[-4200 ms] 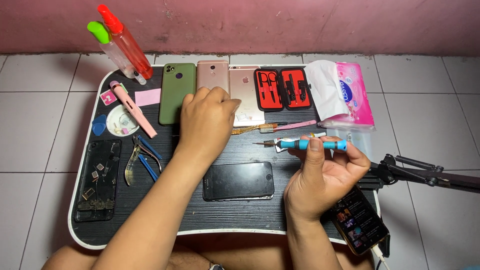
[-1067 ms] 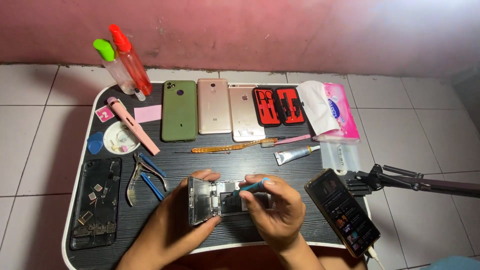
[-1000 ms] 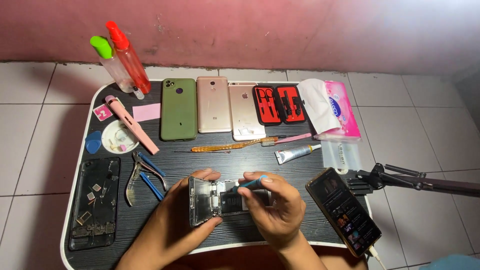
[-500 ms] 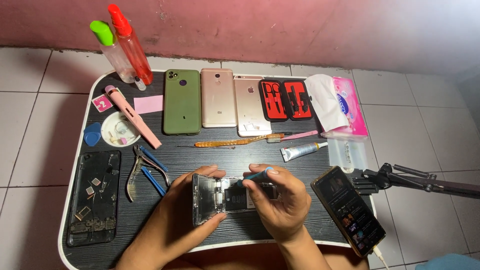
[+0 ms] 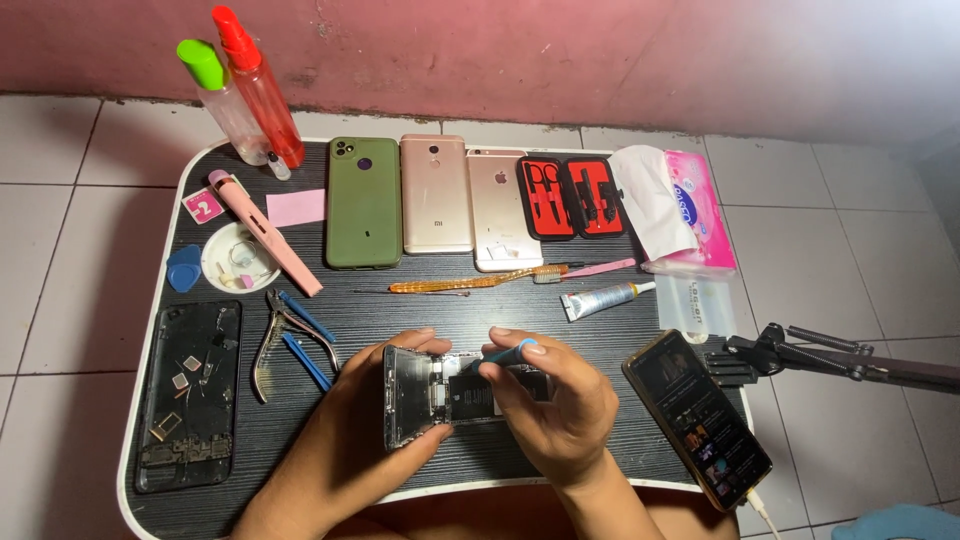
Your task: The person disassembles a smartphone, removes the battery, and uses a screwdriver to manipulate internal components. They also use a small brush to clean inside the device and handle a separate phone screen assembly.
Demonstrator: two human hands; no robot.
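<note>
pliers left, glue tube beyond — opened phone

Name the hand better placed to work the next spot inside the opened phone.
Right hand: it holds the blue screwdriver tip-down over the opened phone; the left hand grips the phone's frame.

Phones lying face down in a row: three, namely one green, one rose-gold, one pale gold.
Opened phone in hand: one.
Phone with lit screen: one.
Stripped phone back: one.
Spray bottles: two, green-capped and red.
Pliers: one.
Glue tube: one.
Tool case: one.
Tissue pack: one.
Hands: two, left hand and right hand.
</note>
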